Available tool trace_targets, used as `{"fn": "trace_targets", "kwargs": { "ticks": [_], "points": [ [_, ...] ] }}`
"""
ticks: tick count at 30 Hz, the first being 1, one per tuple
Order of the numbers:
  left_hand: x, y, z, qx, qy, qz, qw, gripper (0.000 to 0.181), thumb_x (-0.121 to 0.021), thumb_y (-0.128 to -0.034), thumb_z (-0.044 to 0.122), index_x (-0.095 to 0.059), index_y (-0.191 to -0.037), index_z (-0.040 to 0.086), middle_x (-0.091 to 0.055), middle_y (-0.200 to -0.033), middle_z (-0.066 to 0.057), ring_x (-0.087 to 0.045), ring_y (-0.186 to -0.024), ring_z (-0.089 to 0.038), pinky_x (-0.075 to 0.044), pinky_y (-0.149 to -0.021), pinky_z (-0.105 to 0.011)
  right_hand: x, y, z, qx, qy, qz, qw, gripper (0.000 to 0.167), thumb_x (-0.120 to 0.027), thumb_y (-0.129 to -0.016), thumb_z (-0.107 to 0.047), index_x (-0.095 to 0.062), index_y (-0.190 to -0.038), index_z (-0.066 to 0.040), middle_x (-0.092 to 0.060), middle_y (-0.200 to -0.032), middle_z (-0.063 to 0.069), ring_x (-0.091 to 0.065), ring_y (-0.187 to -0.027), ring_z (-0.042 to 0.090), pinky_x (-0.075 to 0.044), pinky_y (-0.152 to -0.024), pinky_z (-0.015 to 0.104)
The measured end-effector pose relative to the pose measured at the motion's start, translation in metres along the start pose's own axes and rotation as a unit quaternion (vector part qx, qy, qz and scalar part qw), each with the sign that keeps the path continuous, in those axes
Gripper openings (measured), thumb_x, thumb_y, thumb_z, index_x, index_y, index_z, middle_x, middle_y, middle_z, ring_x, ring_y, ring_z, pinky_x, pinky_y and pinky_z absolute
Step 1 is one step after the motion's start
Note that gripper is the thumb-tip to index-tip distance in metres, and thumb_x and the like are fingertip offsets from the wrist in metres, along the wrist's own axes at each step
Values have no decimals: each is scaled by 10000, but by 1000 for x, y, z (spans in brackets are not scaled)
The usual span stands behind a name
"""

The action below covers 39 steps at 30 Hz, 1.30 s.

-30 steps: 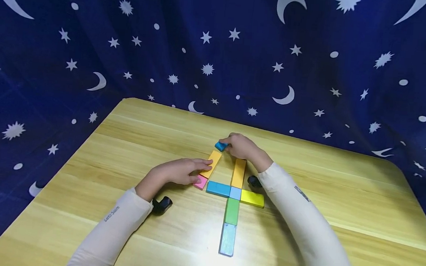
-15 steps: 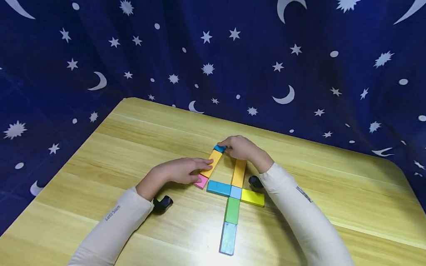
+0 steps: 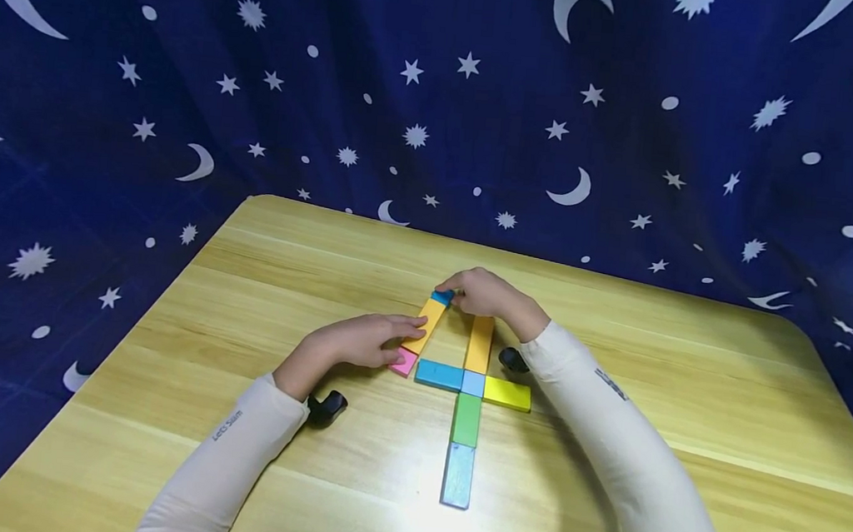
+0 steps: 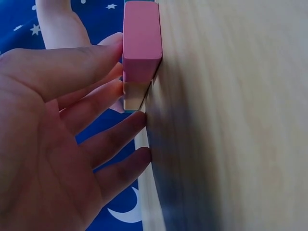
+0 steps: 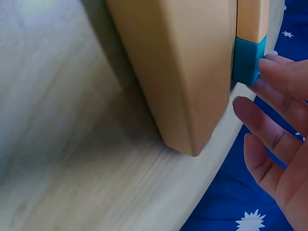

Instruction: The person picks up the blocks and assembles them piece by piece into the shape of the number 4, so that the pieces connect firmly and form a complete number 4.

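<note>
In the head view, my right hand (image 3: 486, 292) pinches a small blue block (image 3: 442, 297) at the far end of a slanted orange block (image 3: 428, 323). The right wrist view shows thumb and forefinger at the teal-looking blue block (image 5: 248, 60), its end against the orange one. My left hand (image 3: 360, 340) has its fingers fairly straight: fingertips rest on the slanted orange block, the thumb on a small pink block (image 3: 404, 364) at its near end. From the left wrist, the thumb touches the top of the pink block (image 4: 142, 31), and the lower fingers are spread.
Right of the slanted row, flat blocks form a cross: orange (image 3: 479, 345), blue (image 3: 439, 375), light blue (image 3: 473, 383), yellow (image 3: 507, 393), green (image 3: 466, 419) and pale blue (image 3: 458, 475). They lie on a wooden table (image 3: 307, 257) before a dark blue star-patterned curtain (image 3: 369, 36).
My right hand has brought the small blue block slightly nearer, closing the gap to the slanted orange block, and straightened it in line. The left hand has stayed in place.
</note>
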State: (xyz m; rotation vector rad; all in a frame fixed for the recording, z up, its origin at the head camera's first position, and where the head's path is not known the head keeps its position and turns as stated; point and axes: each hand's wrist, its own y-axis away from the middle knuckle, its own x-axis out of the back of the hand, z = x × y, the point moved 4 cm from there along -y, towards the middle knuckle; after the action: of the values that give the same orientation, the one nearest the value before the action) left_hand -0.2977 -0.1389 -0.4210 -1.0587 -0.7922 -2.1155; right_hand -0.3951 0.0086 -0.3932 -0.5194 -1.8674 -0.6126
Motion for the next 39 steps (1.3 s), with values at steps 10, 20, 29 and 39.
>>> {"fn": "trace_targets", "kwargs": {
  "ticks": [10, 20, 29, 39],
  "points": [
    [1, 3, 3, -82, 43, 12, 10000, 478, -518, -927, 175, -397, -1384, 104, -262, -1499, -15, -264, -1370, -219, -266, -1102, -393, 0, -3, 1, -46, -25, -113, 9999, 335, -541, -868, -24, -607, -1195, -53, -606, -1199, 135, -578, -1076, 246, -462, -926, 397],
    [1, 2, 2, -73, 47, 10, 10000, 478, -513, -930, 180, -393, -1387, 112, -260, -1500, -11, -280, -1362, -220, -280, -1095, -388, 0, -2, -1, -36, 10, -114, 9999, 344, -539, -864, -14, -601, -1201, -48, -606, -1197, 143, -590, -1005, 222, -479, -877, 381],
    [1, 1, 2, -64, 47, 34, 10000, 481, -506, -933, 182, -383, -1393, 115, -236, -1508, -3, -264, -1369, -206, -269, -1101, -379, 2, -2, -1, -99, 51, -93, 9999, 359, -536, -857, -5, -601, -1205, -60, -609, -1195, 132, -587, -991, 214, -480, -870, 373],
    [-1, 1, -2, -51, 67, -34, 10000, 483, -494, -941, 203, -370, -1399, 110, -217, -1515, 0, -236, -1380, -202, -254, -1109, -381, 1, -2, -2, -198, -23, -137, 9997, 349, -540, -870, -27, -593, -1213, -59, -598, -1212, 134, -588, -996, 216, -481, -855, 362]
  ]
}}
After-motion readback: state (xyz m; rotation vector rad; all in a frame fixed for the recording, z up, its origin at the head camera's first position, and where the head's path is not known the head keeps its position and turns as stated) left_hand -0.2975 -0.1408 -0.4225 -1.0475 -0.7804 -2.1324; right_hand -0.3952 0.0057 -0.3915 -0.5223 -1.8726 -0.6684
